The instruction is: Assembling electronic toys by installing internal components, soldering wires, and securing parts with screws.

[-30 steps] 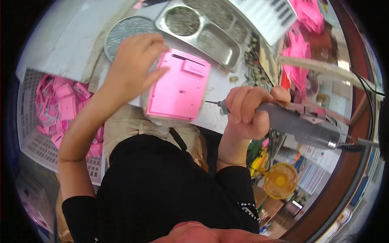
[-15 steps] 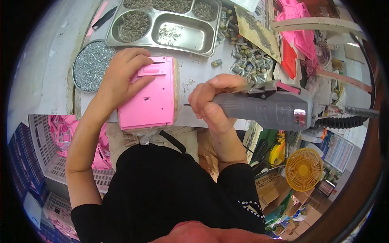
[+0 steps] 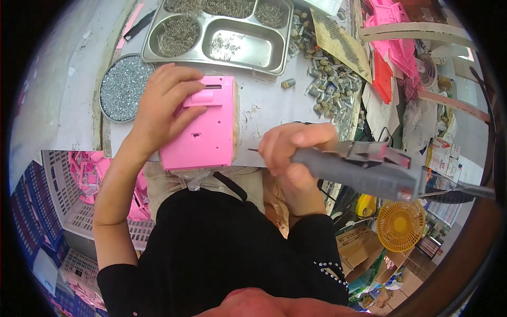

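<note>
A flat pink plastic casing (image 3: 206,145) lies on the bench right in front of me, with a slot, a small rectangular opening and several screw holes. My left hand (image 3: 161,111) is closed on its upper left part, thumb and fingers either side of a raised section. In my right hand (image 3: 296,153) is a grey electric screwdriver (image 3: 359,174), its body pointing off to the right. The thin bit (image 3: 253,150) sticks out past the fingers toward the casing and stays apart from it. Motion smears the right hand and the tool slightly.
Beyond the casing stands a steel compartment tray (image 3: 245,66) with small screws. A round dish (image 3: 125,90) of silvery screws sits left of it. Small metal motors (image 3: 330,87) lie at the right. A basket (image 3: 68,203) of pink parts is at lower left; a yellow fan (image 3: 400,226) at right.
My right hand and the screwdriver have moved down and slightly right, and the tool's rear end has tilted lower. My left hand stays on the casing. The whole view has shifted a little.
</note>
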